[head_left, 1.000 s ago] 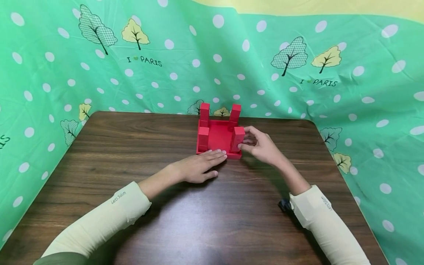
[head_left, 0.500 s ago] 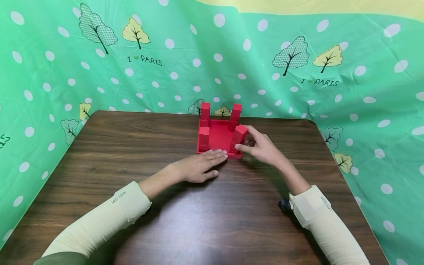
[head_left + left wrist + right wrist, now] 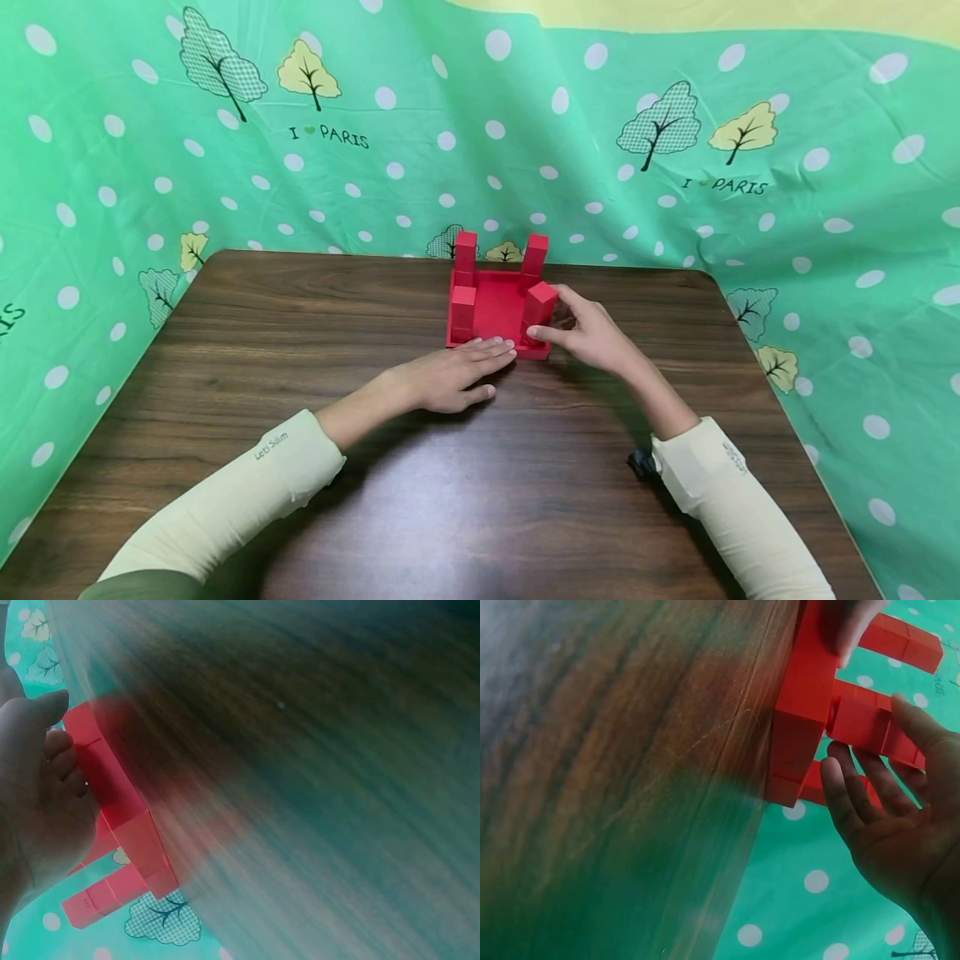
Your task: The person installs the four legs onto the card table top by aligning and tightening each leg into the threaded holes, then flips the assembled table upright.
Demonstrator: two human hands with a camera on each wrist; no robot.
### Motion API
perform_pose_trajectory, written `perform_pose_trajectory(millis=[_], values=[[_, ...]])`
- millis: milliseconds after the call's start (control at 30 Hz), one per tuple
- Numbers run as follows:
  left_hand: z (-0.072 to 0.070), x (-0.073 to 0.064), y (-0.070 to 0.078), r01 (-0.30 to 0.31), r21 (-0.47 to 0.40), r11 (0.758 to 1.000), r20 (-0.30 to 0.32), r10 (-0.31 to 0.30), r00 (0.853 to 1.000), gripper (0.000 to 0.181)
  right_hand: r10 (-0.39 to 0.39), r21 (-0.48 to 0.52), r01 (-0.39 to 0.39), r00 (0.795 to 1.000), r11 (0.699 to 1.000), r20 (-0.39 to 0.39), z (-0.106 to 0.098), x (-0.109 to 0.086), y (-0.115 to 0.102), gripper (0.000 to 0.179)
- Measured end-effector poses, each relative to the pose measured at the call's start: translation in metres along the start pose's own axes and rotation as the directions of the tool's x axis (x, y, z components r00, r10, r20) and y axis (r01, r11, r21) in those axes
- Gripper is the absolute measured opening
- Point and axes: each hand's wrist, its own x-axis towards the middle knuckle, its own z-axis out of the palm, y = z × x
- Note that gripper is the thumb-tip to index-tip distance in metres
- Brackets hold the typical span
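Note:
A small red table-like frame (image 3: 498, 310) lies upside down near the far edge, a block-shaped leg standing up at each corner. My left hand (image 3: 450, 379) rests with straight fingers on its near rim. Thumb and fingers of my right hand (image 3: 592, 340) grip the near right leg (image 3: 540, 305), whose top sits turned at an angle to the frame. In the right wrist view, the right hand (image 3: 904, 836) has its thumb on one side of that leg (image 3: 861, 724) and fingers on the other. The left wrist view shows the left hand (image 3: 49, 802) beside the red base (image 3: 112, 776).
The dark wood table (image 3: 450, 492) extends toward me. A green dotted cloth (image 3: 465, 108) hangs behind it and on both sides, close behind the far legs. A small black object (image 3: 642, 464) is at the right sleeve's cuff.
The near right leg has turned from square with the frame to an angle, the right thumb shifting slightly left with it. The left hand has stayed on the near rim.

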Motion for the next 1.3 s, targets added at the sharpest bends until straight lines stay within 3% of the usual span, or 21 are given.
perform_pose_trajectory(millis=[300, 1033, 1300], values=[[-0.0002, 0.0005, 0.0004, 0.004, -0.008, 1.0, 0.01, -0.004, 1.0, 0.073, -0.08, -0.038, 0.078, 0.996, 0.996, -0.046, 0.0012, -0.0013, 0.0037, 0.062], [-0.0006, 0.0001, 0.0015, 0.002, -0.009, 1.0, 0.008, -0.002, 1.0, 0.073, -0.019, 0.007, 0.019, 1.0, 1.0, -0.003, -0.0001, -0.0039, 0.005, 0.035], [-0.0003, 0.0004, 0.0008, 0.003, 0.004, 1.0, 0.007, -0.003, 1.0, 0.073, -0.036, -0.008, 0.037, 0.999, 0.999, 0.033, -0.0014, -0.0022, 0.007, 0.051]])
